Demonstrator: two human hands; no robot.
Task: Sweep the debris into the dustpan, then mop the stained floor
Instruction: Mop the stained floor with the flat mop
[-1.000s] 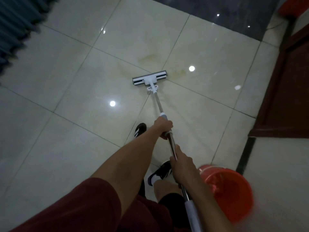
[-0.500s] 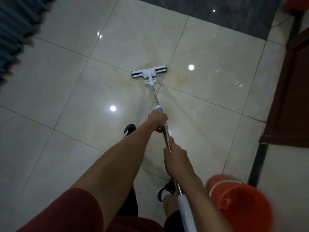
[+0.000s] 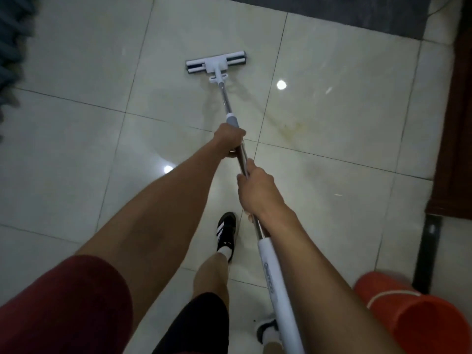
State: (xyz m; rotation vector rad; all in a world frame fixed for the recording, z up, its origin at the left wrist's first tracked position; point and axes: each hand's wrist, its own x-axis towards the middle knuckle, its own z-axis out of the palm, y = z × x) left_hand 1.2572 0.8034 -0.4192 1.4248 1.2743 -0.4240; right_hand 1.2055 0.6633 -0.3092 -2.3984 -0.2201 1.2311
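while we stand over the pale tiled floor (image 3: pixel 76 175), it fills nearly all we see, glossy with two bright light spots on it. a yellowish stain (image 3: pixel 293 127) smears the tile to the right of the pole, near a grout line, with a faint wet streak running from it toward the mop head. our mop (image 3: pixel 255 226) reaches forward from our lower right, its white grip section low by our body and its metal pole running up to the flat white head (image 3: pixel 216 63), which lies on the floor ahead of the stain. an orange bucket (image 3: pixel 421 323) sits at our lower right, just beside our right arm. our left hand (image 3: pixel 229 139) grasps the pole just below its grey collar, fingers wrapped round it. our right hand (image 3: pixel 258 190) clasps the pole further back, above the white grip. our black striped shoe (image 3: pixel 226 233) stands between our arms.
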